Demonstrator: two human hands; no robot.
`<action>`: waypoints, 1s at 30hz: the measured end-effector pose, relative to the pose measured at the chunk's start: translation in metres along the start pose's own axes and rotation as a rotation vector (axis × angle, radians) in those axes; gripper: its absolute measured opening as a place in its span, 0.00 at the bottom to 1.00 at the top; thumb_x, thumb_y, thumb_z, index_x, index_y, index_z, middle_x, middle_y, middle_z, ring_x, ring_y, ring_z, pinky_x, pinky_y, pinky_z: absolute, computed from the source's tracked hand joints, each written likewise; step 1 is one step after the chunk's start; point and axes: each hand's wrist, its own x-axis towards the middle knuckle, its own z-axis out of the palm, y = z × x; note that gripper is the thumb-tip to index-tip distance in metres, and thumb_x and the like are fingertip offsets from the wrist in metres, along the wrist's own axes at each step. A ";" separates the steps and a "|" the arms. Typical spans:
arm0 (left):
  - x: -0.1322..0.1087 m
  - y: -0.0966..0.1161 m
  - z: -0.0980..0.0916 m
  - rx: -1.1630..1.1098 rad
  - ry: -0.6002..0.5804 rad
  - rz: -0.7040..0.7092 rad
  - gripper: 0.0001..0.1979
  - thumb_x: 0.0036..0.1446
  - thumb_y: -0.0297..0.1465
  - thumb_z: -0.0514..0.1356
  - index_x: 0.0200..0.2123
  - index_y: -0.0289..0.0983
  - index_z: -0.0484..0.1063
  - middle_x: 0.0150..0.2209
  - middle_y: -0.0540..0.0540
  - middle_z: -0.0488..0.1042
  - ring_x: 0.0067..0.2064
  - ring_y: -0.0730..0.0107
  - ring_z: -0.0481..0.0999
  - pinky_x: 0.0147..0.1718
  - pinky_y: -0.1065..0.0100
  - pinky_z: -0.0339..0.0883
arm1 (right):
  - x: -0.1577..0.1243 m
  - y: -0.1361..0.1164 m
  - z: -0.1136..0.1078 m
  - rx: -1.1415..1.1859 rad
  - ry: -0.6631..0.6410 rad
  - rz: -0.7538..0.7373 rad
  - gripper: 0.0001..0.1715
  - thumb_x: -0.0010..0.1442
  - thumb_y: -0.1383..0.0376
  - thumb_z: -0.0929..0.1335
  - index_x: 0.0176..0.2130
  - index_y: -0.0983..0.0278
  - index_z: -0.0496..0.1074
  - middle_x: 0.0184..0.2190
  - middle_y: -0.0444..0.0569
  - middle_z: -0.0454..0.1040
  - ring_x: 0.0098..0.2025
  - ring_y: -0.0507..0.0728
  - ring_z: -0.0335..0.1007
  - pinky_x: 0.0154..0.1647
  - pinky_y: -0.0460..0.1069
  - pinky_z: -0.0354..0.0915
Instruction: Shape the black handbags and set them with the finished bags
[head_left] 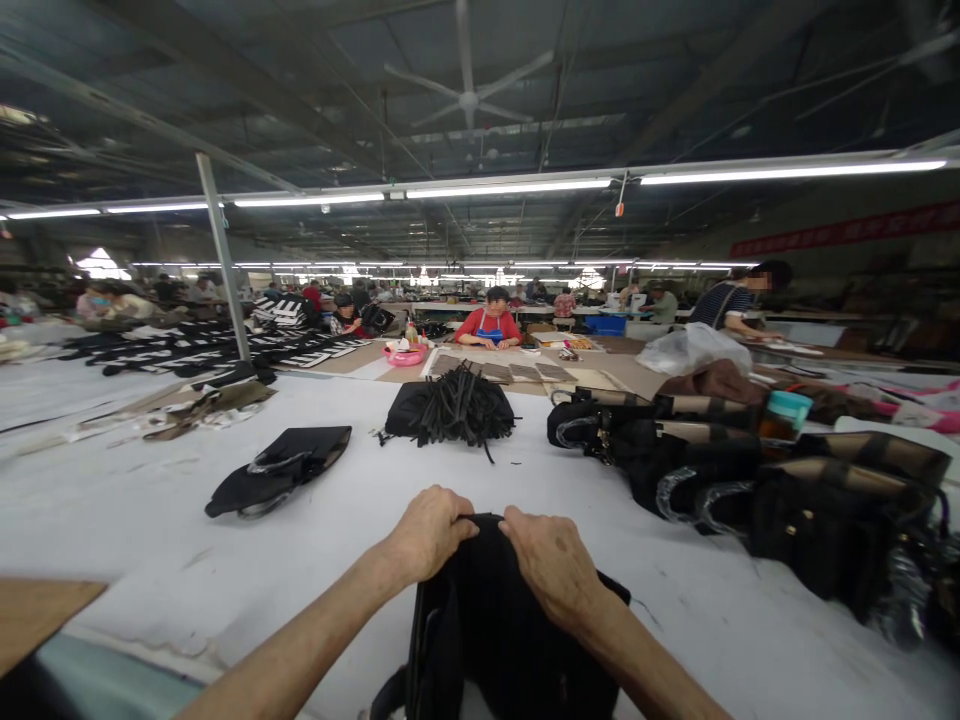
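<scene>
Left hand and right hand both pinching top edge of black bag, fingers clamped on cloth. Bag on white table, at near side. Step in hand, as judged: shaping edge. Next move seems to call for even, two-handed tension.

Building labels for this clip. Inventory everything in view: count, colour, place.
held fabric piece: one, black, front centre
table: one, white, foreground
folded item: one, black, table left
strip pile: one, black, table centre
bags: several, black with tan, table right
jar: one, teal lid, among bags
plastic bag: one, clear, behind bags
basket: one, pink, table's far side
striped pieces: many, black and white, far left
bin: one, blue, background
co-workers: several, one in red, background
post: one, pale, left
light tubes: many, white, overhead
ceiling fan: at least one, pale, overhead
banner: one, red, right
left hand, right hand: one each, bare, gripping piece's top
</scene>
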 end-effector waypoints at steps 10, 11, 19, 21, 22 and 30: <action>0.001 0.002 0.000 -0.097 -0.015 0.005 0.11 0.49 0.33 0.52 0.23 0.36 0.71 0.19 0.51 0.66 0.24 0.73 0.63 0.23 0.73 0.52 | 0.012 -0.019 -0.012 0.002 -0.068 0.033 0.09 0.59 0.61 0.59 0.35 0.62 0.65 0.31 0.47 0.73 0.31 0.55 0.69 0.29 0.47 0.52; 0.000 0.001 -0.004 -0.179 -0.060 -0.001 0.12 0.50 0.34 0.52 0.25 0.35 0.72 0.21 0.51 0.68 0.26 0.72 0.64 0.24 0.73 0.54 | 0.016 -0.020 -0.015 0.036 -0.104 0.002 0.08 0.58 0.62 0.61 0.37 0.62 0.65 0.32 0.47 0.73 0.33 0.55 0.69 0.30 0.47 0.53; -0.076 0.017 -0.007 -0.464 0.032 -0.346 0.49 0.39 0.41 0.62 0.60 0.35 0.38 0.59 0.37 0.50 0.57 0.54 0.52 0.51 0.62 0.52 | 0.035 -0.020 -0.022 0.100 -0.252 -0.073 0.12 0.55 0.64 0.60 0.30 0.65 0.71 0.29 0.50 0.73 0.33 0.55 0.66 0.28 0.46 0.51; -0.097 0.020 0.004 -0.433 0.028 -0.465 0.53 0.34 0.32 0.63 0.60 0.35 0.36 0.57 0.38 0.54 0.55 0.53 0.55 0.51 0.62 0.52 | 0.035 -0.020 -0.023 0.111 -0.259 -0.087 0.12 0.54 0.64 0.60 0.29 0.64 0.71 0.29 0.49 0.73 0.32 0.54 0.65 0.28 0.46 0.50; -0.104 0.019 0.007 -0.460 0.011 -0.506 0.52 0.34 0.28 0.61 0.60 0.36 0.35 0.55 0.39 0.58 0.52 0.55 0.60 0.48 0.63 0.55 | 0.034 -0.019 -0.024 0.124 -0.267 -0.094 0.11 0.54 0.65 0.61 0.29 0.64 0.71 0.28 0.49 0.73 0.31 0.53 0.65 0.27 0.46 0.50; -0.096 -0.034 -0.020 -0.853 -0.187 -0.386 0.23 0.33 0.23 0.52 0.39 0.35 0.69 0.28 0.50 0.71 0.26 0.72 0.67 0.22 0.74 0.57 | 0.018 0.004 -0.042 0.206 -0.329 -0.123 0.09 0.50 0.67 0.62 0.21 0.64 0.66 0.22 0.43 0.67 0.26 0.50 0.60 0.25 0.43 0.48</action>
